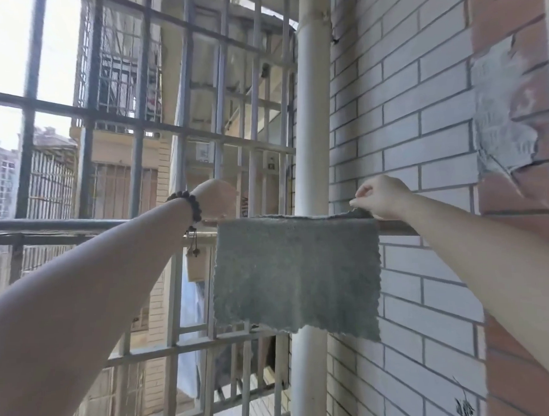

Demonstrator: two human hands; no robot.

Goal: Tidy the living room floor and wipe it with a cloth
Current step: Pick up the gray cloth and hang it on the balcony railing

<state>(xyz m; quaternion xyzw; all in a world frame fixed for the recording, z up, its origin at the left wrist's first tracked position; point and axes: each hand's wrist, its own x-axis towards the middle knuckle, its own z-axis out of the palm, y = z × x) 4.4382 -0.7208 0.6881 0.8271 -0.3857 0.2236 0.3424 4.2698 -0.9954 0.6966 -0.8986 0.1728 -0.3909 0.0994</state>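
A grey cloth point(296, 275) with wavy edges hangs draped over a horizontal metal rail point(81, 225) that runs across the window grille. My right hand point(380, 196) pinches the cloth's top right edge just above the rail. At the cloth's top left corner is my left hand point(215, 199), a dark bead bracelet on its wrist; its fingers point away from me and are hidden, so its hold on the cloth cannot be made out.
A white vertical drainpipe point(313, 113) stands behind the cloth. Metal window bars point(182, 86) fill the left and centre, with other buildings beyond. On the right are a white brick wall point(404, 125) and a red brick pillar point(509, 19).
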